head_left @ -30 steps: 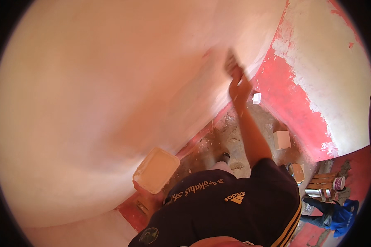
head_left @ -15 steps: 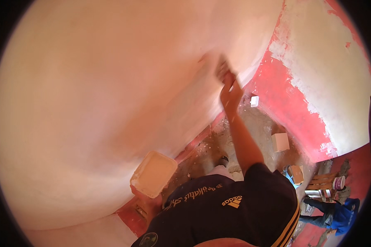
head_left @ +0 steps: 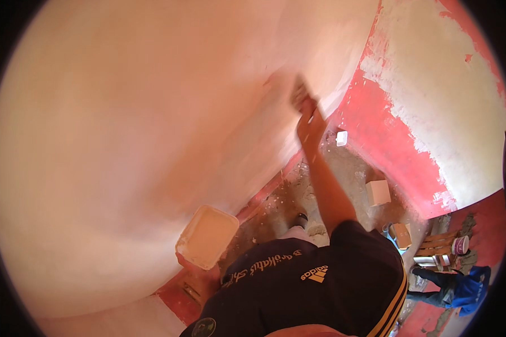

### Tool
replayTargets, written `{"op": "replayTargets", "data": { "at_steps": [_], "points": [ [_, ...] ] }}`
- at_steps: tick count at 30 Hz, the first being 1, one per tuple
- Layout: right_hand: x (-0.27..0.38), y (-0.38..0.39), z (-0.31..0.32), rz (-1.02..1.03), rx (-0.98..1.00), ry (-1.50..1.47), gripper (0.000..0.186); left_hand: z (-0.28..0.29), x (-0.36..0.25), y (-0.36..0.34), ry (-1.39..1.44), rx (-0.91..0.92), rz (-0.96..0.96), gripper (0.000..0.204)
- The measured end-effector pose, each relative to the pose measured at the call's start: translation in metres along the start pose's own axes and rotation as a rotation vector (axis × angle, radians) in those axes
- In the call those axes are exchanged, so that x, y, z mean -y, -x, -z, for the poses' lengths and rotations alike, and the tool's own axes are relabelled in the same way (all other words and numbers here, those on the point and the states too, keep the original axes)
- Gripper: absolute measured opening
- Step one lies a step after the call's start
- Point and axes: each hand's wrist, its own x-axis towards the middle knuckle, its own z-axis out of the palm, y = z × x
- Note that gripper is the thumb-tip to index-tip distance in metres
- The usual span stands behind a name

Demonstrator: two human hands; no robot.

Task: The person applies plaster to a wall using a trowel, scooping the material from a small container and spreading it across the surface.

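My right hand [head_left: 312, 126] is raised at the pale wall [head_left: 140, 112], closed on a paint brush [head_left: 299, 89]; the brush is blurred by motion and its bristles reach up to the wall surface, with darker smudges around them. Low at the wall, my left hand [head_left: 198, 265] holds a rectangular plastic container [head_left: 207, 235] with creamy paint inside. The hand is mostly hidden under the container and beside my dark shirt [head_left: 281, 281].
A red and white patched wall [head_left: 396, 129] meets mine at a corner. On the dirty floor [head_left: 334, 177] are a small white container [head_left: 341, 138], a pale box [head_left: 378, 192], a brown box [head_left: 399, 236], a wooden pallet [head_left: 436, 244] and a bucket [head_left: 460, 245]. A co-worker [head_left: 461, 289] in blue stands lower right.
My right hand and the brush have moved left along the wall. The container in my left hand has shifted slightly left and down in the view.
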Motion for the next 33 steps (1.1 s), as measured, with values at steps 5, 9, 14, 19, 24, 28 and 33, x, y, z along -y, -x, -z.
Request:
{"op": "replayTargets", "data": {
  "at_steps": [5, 9, 14, 19, 24, 28, 33],
  "points": [
    [-0.072, -0.054, -0.013, -0.06, 0.031, 0.251, 0.033, -0.002, -0.011, -0.005, 0.051, 0.059, -0.071, 0.053],
    [-0.077, 0.097, -0.042, 0.271, 0.005, 0.24, 0.017, -0.004, -0.003, -0.014, 0.331, 0.16, -0.114, 0.054],
    [-0.002, 0.064, 0.001, 0.03, 0.098, 0.018, 0.027, -0.01, 0.018, 0.0, 0.057, -0.174, -0.133, 0.071],
    [-0.09, -0.156, 0.028, 0.04, -0.24, 0.221, 0.041, -0.017, -0.021, -0.023, 0.491, -0.01, 0.252, 0.052],
    [-0.018, 0.025, -0.041, 0.366, 0.006, 0.242, 0.023, -0.014, -0.007, -0.01, 0.125, -0.049, 0.206, 0.055],
    [0.027, 0.104, -0.001, 0.217, 0.328, 0.08, 0.021, -0.012, -0.002, -0.013, 0.418, -0.109, 0.204, 0.054],
    [-0.028, -0.07, 0.016, 0.053, -0.138, 0.174, 0.035, 0.007, 0.055, -0.003, 0.219, 0.057, 0.095, 0.109]
  ]
}}
